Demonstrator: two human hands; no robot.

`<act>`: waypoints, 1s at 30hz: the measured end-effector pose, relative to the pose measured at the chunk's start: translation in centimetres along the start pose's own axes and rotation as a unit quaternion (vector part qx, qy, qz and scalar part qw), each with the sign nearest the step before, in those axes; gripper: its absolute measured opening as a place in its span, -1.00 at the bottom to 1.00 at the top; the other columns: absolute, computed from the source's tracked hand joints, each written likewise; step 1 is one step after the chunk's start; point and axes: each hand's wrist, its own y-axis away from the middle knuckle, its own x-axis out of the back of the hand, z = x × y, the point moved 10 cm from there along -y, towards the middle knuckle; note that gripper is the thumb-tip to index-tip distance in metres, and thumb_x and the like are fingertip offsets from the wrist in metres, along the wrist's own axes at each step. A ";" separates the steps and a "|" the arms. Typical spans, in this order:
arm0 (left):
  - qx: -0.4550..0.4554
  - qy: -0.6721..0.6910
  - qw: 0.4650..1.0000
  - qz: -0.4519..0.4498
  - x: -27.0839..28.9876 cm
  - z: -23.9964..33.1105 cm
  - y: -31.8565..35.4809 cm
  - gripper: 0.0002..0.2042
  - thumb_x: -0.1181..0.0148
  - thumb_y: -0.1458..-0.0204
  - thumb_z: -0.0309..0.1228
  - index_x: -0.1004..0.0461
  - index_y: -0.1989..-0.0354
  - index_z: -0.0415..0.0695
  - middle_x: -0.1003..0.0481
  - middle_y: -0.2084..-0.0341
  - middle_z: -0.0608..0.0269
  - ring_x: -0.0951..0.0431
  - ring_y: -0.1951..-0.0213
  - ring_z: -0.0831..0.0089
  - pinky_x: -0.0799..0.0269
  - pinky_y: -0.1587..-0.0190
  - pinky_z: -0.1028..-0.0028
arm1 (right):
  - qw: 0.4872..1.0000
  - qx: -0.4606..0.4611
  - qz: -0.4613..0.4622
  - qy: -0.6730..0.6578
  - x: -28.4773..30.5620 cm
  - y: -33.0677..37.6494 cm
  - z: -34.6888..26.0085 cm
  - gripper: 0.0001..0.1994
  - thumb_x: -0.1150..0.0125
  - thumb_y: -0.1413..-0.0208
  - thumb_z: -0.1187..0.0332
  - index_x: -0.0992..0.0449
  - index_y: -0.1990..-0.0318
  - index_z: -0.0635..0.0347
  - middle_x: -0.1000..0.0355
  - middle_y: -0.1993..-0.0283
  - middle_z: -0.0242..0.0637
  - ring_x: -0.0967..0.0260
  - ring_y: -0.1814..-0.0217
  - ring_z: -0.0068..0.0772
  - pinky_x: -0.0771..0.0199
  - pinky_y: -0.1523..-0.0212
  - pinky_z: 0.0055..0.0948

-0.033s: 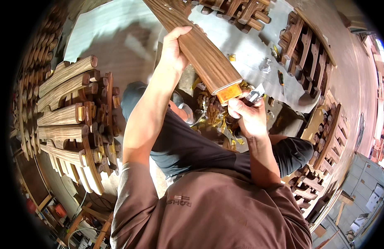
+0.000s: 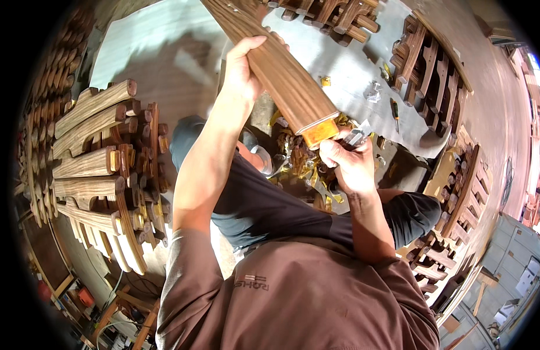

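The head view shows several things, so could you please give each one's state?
Left hand: closed around the wooden piece
Right hand: closed on the metal tool
Wooden piece: held at a slant
Metal tool: held near the yellow end
Yellow end: protruding from wooden piece
Screwdriver: lying on the pale sheet
Yellow scraps: loose, scattered

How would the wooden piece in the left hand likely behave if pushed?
The wooden piece is probably stiff: it looks thick and shows no sag beyond the left hand. It may feel heavy, being long and broad, if solid. Its broad, flat-looking face and squared yellow end suggest it would slide rather than roll.
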 end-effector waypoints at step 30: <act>0.008 0.091 0.989 -0.115 -5.2 -0.3 0.8 -0.60 -0.16 0.21 -0.56 -0.34 0.10 -0.29 -0.42 0.26 0.11 -0.48 0.19 0.28 -0.47 0.03 0.29 | 0.983 -0.039 0.148 0.101 5.4 -0.1 -0.3 -0.91 -0.26 -0.07 0.50 -0.53 0.31 0.35 -0.37 0.60 -0.42 -0.21 0.63 -0.63 -0.15 0.60 -0.59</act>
